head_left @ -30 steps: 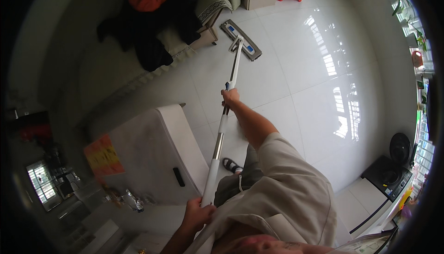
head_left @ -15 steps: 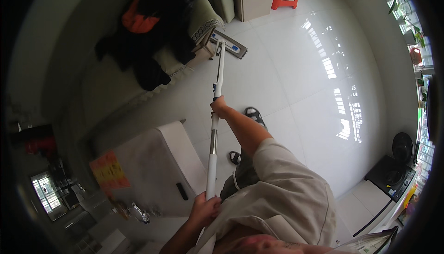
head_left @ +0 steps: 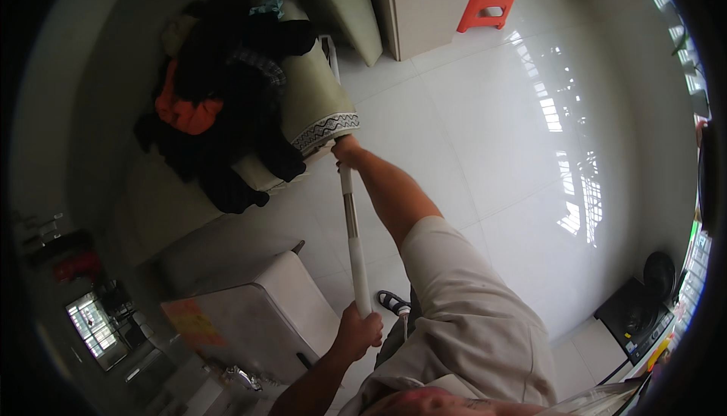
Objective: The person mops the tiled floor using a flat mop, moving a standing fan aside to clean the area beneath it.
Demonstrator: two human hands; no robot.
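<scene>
I hold a flat mop by its white and silver pole [head_left: 351, 215], which slants across the middle of the view. My left hand [head_left: 357, 333] is closed round the white grip at the near end, close to my body. Farther along, my right hand [head_left: 346, 151] wraps the pole beside the patterned border of the sofa cover, its arm stretched out. Beyond that hand a bit of the mop [head_left: 331, 60] shows at the sofa's far end; its flat head is hidden. The sofa [head_left: 322, 101] has a pale green cover.
Dark and orange clothes [head_left: 227, 105] lie heaped on the sofa. A pale cabinet [head_left: 424, 7] and a red stool [head_left: 486, 8] stand far off. Near left is a light box-shaped appliance [head_left: 257, 302]; a black stove [head_left: 636, 317] sits at right. Shiny tiled floor [head_left: 454, 136] lies between.
The mop has moved forward, its head passing out of sight past the sofa's end. My right hand has reached farther out, to the sofa's edge. The view has shifted.
</scene>
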